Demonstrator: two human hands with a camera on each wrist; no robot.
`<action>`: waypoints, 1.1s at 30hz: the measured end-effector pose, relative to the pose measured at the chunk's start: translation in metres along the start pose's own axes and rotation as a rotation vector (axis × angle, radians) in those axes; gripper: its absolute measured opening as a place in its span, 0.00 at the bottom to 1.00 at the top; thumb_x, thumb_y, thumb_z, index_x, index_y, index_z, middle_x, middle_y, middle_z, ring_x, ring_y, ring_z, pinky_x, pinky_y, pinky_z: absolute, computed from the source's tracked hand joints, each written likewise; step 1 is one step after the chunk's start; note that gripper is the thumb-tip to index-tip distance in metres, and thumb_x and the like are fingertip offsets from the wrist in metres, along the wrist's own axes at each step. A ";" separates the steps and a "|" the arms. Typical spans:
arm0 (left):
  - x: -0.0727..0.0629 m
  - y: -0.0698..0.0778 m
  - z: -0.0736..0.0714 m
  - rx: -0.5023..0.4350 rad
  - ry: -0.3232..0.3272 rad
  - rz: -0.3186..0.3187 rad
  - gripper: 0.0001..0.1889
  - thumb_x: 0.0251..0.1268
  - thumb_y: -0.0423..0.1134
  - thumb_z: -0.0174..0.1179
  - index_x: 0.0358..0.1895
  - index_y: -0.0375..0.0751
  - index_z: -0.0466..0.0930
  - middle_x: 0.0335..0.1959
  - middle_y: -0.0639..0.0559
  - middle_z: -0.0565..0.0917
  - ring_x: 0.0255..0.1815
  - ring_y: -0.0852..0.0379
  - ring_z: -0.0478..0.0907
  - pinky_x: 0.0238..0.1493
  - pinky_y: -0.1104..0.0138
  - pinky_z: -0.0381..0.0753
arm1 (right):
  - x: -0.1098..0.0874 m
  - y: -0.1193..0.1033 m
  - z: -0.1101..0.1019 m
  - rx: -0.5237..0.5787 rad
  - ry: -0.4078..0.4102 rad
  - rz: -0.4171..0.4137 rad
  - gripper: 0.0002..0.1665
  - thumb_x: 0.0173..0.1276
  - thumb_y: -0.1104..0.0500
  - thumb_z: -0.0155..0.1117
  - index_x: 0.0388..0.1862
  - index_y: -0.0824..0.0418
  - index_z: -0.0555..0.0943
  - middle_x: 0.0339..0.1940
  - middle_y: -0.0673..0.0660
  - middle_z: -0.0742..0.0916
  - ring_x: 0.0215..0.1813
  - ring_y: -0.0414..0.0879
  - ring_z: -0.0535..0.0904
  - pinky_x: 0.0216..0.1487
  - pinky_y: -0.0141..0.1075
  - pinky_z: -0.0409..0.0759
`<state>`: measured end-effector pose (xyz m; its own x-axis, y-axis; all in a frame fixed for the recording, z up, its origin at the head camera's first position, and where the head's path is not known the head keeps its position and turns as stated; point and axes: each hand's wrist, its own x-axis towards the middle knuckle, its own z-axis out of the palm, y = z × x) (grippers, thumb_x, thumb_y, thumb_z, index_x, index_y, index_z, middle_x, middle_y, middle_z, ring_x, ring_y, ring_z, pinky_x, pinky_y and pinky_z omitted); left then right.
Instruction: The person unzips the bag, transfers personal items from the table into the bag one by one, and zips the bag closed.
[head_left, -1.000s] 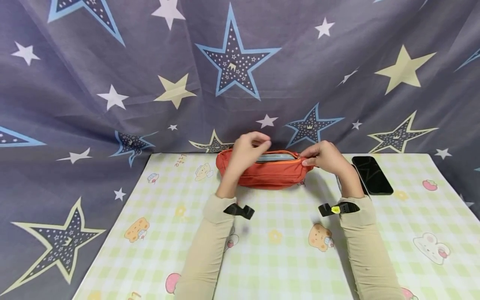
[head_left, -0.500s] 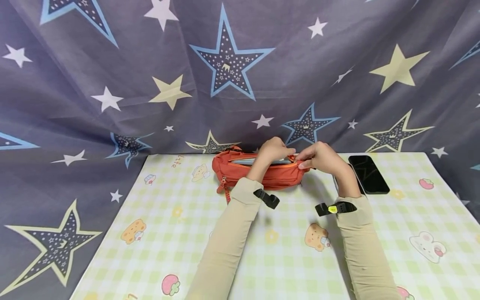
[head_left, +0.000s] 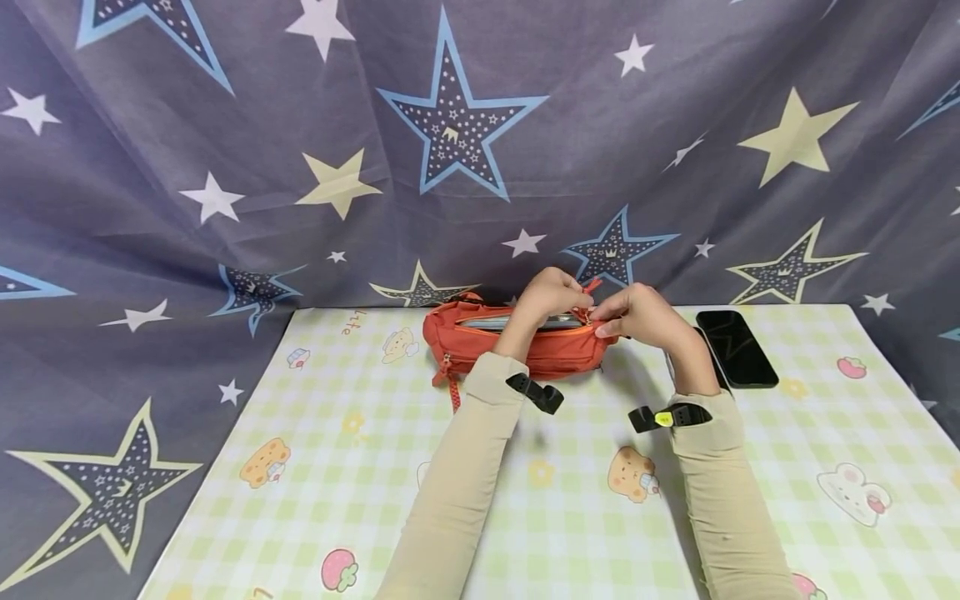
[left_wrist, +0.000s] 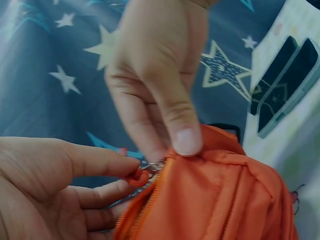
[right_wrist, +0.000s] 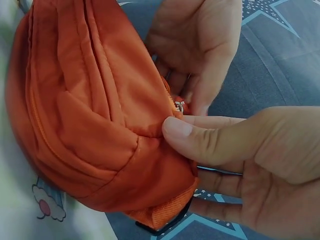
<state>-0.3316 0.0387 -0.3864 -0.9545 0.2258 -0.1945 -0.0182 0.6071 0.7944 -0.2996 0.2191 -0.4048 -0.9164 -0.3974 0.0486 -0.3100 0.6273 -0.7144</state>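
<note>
At the left end of my orange waist bag (head_left: 558, 358), which lies at the back of the table (head_left: 585, 542), a side-zip cord (head_left: 444, 372) hangs free. My left grip (head_left: 551, 296) has crossed from above the left of the bag's opening to its right end, where it is closed to a fingertip pinch on the zip pull (left_wrist: 137, 177); the opening gapes, so I judge the zip is in hand but not yet drawn. My right grip (head_left: 643, 315), closed as before, pinches the bag's right end, steadying it, I'd say. Further right lies a phone (head_left: 737, 350). From my left wrist I see what the head view covers: the pull's cord loop at the metal slider (left_wrist: 154, 167), and a second phone-like slab beside the first. From my right wrist I see my thumb on the fabric, fingers behind, and a black strap buckle (right_wrist: 162, 229) below.
</note>
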 end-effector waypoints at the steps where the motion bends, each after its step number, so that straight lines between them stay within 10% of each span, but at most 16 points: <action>1: -0.002 -0.001 -0.003 -0.025 0.012 0.015 0.06 0.62 0.37 0.71 0.33 0.38 0.88 0.27 0.54 0.82 0.23 0.60 0.69 0.25 0.70 0.70 | 0.000 0.000 0.000 -0.003 0.008 -0.002 0.10 0.63 0.67 0.74 0.43 0.67 0.90 0.40 0.65 0.92 0.31 0.39 0.85 0.32 0.30 0.81; 8: -0.012 -0.011 -0.017 -0.166 0.064 0.074 0.08 0.62 0.35 0.71 0.42 0.35 0.88 0.42 0.45 0.89 0.33 0.58 0.82 0.39 0.65 0.85 | 0.005 0.004 0.003 -0.010 0.092 -0.019 0.09 0.66 0.67 0.72 0.45 0.68 0.89 0.39 0.65 0.92 0.33 0.44 0.85 0.31 0.31 0.80; 15: -0.015 -0.023 -0.026 -0.473 -0.077 0.037 0.12 0.65 0.28 0.67 0.50 0.27 0.82 0.49 0.35 0.87 0.34 0.59 0.86 0.52 0.57 0.88 | 0.007 0.005 0.006 -0.015 0.133 -0.032 0.09 0.66 0.66 0.72 0.44 0.67 0.89 0.39 0.65 0.91 0.36 0.50 0.87 0.32 0.30 0.79; 33: -0.019 -0.028 -0.028 -0.503 -0.082 0.050 0.08 0.64 0.26 0.66 0.45 0.26 0.84 0.48 0.32 0.88 0.32 0.59 0.85 0.47 0.61 0.90 | 0.011 0.009 0.014 -0.041 0.255 -0.027 0.07 0.66 0.65 0.73 0.42 0.66 0.89 0.39 0.65 0.91 0.39 0.51 0.87 0.32 0.25 0.78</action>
<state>-0.3209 -0.0038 -0.3891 -0.9316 0.3168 -0.1779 -0.1335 0.1570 0.9785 -0.3089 0.2108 -0.4201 -0.9403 -0.2361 0.2450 -0.3402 0.6472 -0.6821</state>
